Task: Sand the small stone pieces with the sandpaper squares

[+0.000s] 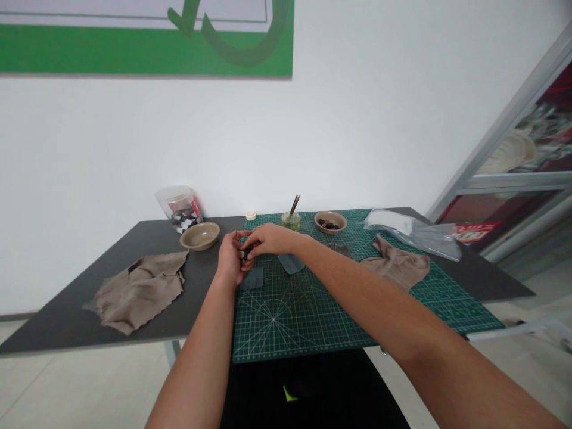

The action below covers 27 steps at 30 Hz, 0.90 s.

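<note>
My left hand and my right hand meet above the left edge of a green cutting mat. Between them is a small dark piece with a pale spot, partly hidden by the fingers; its kind is not clear. The left fingers curl round it from below, while the right fingers pinch it from above. Just beneath lies a small blue-grey cloth square. A similar cloth piece lies under the right wrist.
At the back stand a glass jar with sticks in it, a bowl of dark pieces and a white cap. To the left are a tan bowl, a tipped plastic tub and a brown cloth. Another cloth and a plastic bag lie right.
</note>
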Each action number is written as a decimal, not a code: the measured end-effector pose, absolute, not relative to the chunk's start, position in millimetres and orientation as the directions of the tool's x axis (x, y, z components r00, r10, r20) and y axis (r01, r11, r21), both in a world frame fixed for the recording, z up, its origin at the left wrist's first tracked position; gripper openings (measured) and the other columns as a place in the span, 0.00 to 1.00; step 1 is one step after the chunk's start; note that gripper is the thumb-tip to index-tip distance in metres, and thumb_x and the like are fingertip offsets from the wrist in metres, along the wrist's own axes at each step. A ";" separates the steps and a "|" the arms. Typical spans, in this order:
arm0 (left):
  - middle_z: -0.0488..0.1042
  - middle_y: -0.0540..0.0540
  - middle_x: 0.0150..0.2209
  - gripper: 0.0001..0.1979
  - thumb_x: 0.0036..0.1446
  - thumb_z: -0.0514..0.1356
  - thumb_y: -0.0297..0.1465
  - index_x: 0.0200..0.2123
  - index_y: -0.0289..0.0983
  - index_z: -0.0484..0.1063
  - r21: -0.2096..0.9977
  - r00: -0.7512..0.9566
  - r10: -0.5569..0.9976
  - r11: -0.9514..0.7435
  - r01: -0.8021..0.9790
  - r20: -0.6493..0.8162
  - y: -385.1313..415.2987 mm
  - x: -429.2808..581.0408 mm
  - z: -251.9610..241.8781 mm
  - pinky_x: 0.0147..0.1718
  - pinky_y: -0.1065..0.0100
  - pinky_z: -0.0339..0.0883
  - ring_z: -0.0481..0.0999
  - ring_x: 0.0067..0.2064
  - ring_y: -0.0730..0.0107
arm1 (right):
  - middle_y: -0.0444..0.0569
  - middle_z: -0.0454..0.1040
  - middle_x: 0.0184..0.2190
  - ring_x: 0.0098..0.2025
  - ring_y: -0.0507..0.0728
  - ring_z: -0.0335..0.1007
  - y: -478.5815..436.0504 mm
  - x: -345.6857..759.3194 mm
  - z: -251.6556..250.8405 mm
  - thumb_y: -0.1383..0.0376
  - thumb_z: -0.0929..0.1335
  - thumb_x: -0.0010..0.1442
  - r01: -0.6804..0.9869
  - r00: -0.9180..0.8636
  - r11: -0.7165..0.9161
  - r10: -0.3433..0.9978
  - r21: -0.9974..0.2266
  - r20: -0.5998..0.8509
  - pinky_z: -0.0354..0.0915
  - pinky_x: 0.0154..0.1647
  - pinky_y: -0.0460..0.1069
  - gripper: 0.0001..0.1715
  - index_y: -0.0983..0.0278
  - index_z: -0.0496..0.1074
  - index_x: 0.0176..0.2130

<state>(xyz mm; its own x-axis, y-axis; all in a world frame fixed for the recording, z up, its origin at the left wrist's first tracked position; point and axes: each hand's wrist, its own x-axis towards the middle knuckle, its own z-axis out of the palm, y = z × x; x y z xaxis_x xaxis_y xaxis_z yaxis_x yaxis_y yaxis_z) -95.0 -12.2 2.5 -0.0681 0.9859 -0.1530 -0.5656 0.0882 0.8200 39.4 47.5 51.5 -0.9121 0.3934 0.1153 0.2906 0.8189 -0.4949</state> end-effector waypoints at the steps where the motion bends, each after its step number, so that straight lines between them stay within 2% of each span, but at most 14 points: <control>1: 0.67 0.51 0.21 0.11 0.57 0.49 0.38 0.36 0.38 0.65 0.822 -0.067 0.987 0.084 -0.563 -0.147 -12.4 -94.6 2.7 0.07 0.79 0.41 0.55 0.10 0.78 | 0.46 0.79 0.35 0.36 0.53 0.72 46.7 39.6 50.4 0.64 0.71 0.54 0.285 -0.906 0.814 0.401 -0.506 0.135 0.60 0.38 0.45 0.16 0.63 0.79 0.44; 4: 0.64 0.52 0.19 0.09 0.56 0.50 0.37 0.32 0.38 0.64 0.804 -0.060 0.989 0.075 -0.590 -0.136 -11.8 -94.8 2.9 0.07 0.78 0.40 0.55 0.10 0.76 | 0.45 0.79 0.32 0.35 0.52 0.72 45.6 40.8 44.8 0.64 0.71 0.55 0.268 -0.845 0.765 0.478 -0.585 0.238 0.61 0.37 0.45 0.14 0.64 0.78 0.43; 7: 0.60 0.53 0.17 0.08 0.54 0.51 0.34 0.30 0.37 0.66 0.760 -0.105 0.986 0.032 -0.649 -0.131 -9.5 -98.1 2.0 0.08 0.78 0.40 0.55 0.11 0.76 | 0.45 0.79 0.34 0.37 0.51 0.73 50.1 44.2 40.9 0.62 0.72 0.55 0.308 -0.736 0.694 0.607 -0.651 0.298 0.62 0.39 0.44 0.15 0.65 0.77 0.43; 9: 0.58 0.54 0.16 0.07 0.52 0.51 0.32 0.28 0.36 0.67 0.727 -0.193 0.976 -0.060 -0.684 -0.101 -8.1 -101.1 1.0 0.09 0.78 0.41 0.54 0.12 0.77 | 0.47 0.79 0.36 0.38 0.53 0.73 55.9 48.2 39.8 0.61 0.72 0.55 0.431 -0.650 0.663 0.699 -0.613 0.299 0.63 0.39 0.45 0.16 0.64 0.77 0.43; 12: 0.56 0.53 0.17 0.06 0.48 0.52 0.29 0.25 0.34 0.67 0.671 -0.229 0.970 -0.117 -0.732 -0.080 -7.3 -104.2 0.0 0.10 0.78 0.43 0.56 0.14 0.77 | 0.51 0.80 0.37 0.40 0.56 0.73 63.3 54.6 36.9 0.60 0.71 0.56 0.638 -0.569 0.625 0.776 -0.450 0.271 0.63 0.40 0.48 0.15 0.64 0.78 0.42; 15: 0.59 0.50 0.18 0.05 0.43 0.52 0.27 0.24 0.34 0.66 0.627 -0.187 0.974 -0.066 -0.776 -0.129 -7.7 -104.7 0.1 0.11 0.77 0.46 0.59 0.16 0.75 | 0.55 0.79 0.39 0.42 0.60 0.74 64.8 58.1 31.2 0.58 0.68 0.58 0.747 -0.563 0.602 0.798 -0.282 0.214 0.64 0.41 0.50 0.15 0.65 0.79 0.40; 17: 0.60 0.49 0.18 0.04 0.40 0.52 0.27 0.24 0.35 0.65 0.618 -0.182 0.967 -0.036 -0.786 -0.176 -7.9 -104.1 1.0 0.11 0.77 0.47 0.60 0.16 0.74 | 0.57 0.79 0.39 0.42 0.62 0.74 63.0 58.5 27.6 0.59 0.68 0.58 0.778 -0.555 0.584 0.812 -0.232 0.183 0.64 0.41 0.51 0.15 0.65 0.78 0.40; 21: 0.64 0.47 0.18 0.05 0.47 0.51 0.29 0.26 0.36 0.65 0.679 -0.194 0.953 0.015 -0.734 -0.231 -7.5 -102.5 3.5 0.09 0.78 0.44 0.59 0.15 0.74 | 0.59 0.78 0.39 0.42 0.63 0.73 56.3 56.1 27.6 0.64 0.68 0.56 0.798 -0.545 0.564 0.826 -0.213 0.145 0.64 0.41 0.51 0.13 0.68 0.78 0.40; 24: 0.67 0.47 0.19 0.09 0.54 0.49 0.33 0.28 0.36 0.65 0.742 -0.218 0.940 0.053 -0.668 -0.264 -6.8 -101.0 4.5 0.09 0.78 0.41 0.59 0.13 0.75 | 0.59 0.77 0.40 0.45 0.62 0.71 47.5 50.9 35.2 0.65 0.66 0.58 0.758 -0.556 0.609 0.791 -0.236 0.255 0.63 0.45 0.52 0.13 0.68 0.77 0.40; 27: 0.67 0.49 0.18 0.12 0.57 0.49 0.38 0.29 0.37 0.64 0.779 -0.252 0.933 0.044 -0.625 -0.256 -6.9 -97.9 4.0 0.08 0.78 0.40 0.59 0.11 0.75 | 0.53 0.77 0.38 0.43 0.57 0.71 36.1 40.6 43.3 0.62 0.66 0.61 0.585 -0.658 0.749 0.663 -0.311 0.357 0.61 0.45 0.49 0.13 0.66 0.76 0.41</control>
